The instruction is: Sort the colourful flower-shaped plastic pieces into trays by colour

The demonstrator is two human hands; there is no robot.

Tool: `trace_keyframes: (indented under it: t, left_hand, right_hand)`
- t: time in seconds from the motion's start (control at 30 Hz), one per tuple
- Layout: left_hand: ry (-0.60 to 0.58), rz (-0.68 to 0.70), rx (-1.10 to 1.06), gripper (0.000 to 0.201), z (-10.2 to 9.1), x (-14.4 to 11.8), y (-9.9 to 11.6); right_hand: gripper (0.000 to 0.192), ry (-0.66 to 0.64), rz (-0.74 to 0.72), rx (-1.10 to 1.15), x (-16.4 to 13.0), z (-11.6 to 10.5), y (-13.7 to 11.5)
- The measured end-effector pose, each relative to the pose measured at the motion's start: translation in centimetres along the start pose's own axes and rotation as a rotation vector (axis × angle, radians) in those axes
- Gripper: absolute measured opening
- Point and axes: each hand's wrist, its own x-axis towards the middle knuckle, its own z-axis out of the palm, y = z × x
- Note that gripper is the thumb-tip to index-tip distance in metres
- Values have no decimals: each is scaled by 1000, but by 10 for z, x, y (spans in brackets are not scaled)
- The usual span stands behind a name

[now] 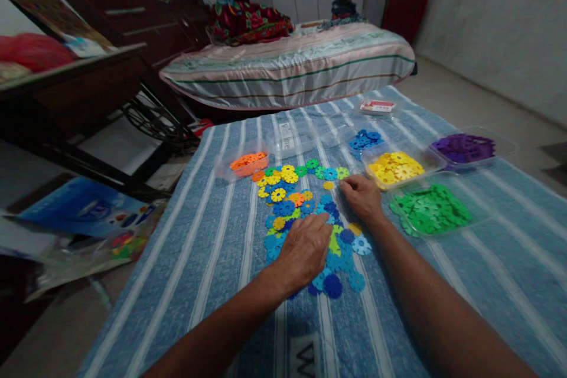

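Observation:
Loose snowflake-shaped plastic discs (pixel 333 286) in blues, yellow, green and orange lie spread over the middle of the striped cloth. Over this spread is my left hand (pixel 305 248), its fingers bent down and pressed together, the fingertips hidden among the pieces. My right hand (pixel 364 196) is at the right edge of the spread with thumb and index finger pinched; whatever may be between them is hidden. A light green disc (pixel 342 173) lies just beyond its fingertips, and a small orange-yellow disc (pixel 328 185) is to their left.
Clear plastic boxes hold orange discs (pixel 248 162), blue discs (pixel 365 140), yellow discs (pixel 396 169), purple discs (pixel 463 147) and green discs (pixel 434 209). A lidded box (pixel 377 106) stands at the far edge. Beyond the table is a bed (pixel 287 74).

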Motion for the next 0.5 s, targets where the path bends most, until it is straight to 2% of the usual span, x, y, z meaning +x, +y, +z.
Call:
trace_keyframes:
  t: [0.13, 0.23, 0.33, 0.5]
  left_hand:
    - [15, 16, -51, 29, -3, 1, -5]
    - [42, -96, 0, 27, -12, 13, -18]
    - [20, -221, 130, 23, -21, 26, -29]
    - [-67, -287, 205, 23, -28, 39, -34]
  right_hand:
    - [29, 5, -6, 9, 0, 0, -1]
    - [29, 4, -5, 6, 0, -1, -1]
    - [29, 1, 4, -2, 0, -1, -2]
    - [28, -5, 2, -16, 0, -1, -3]
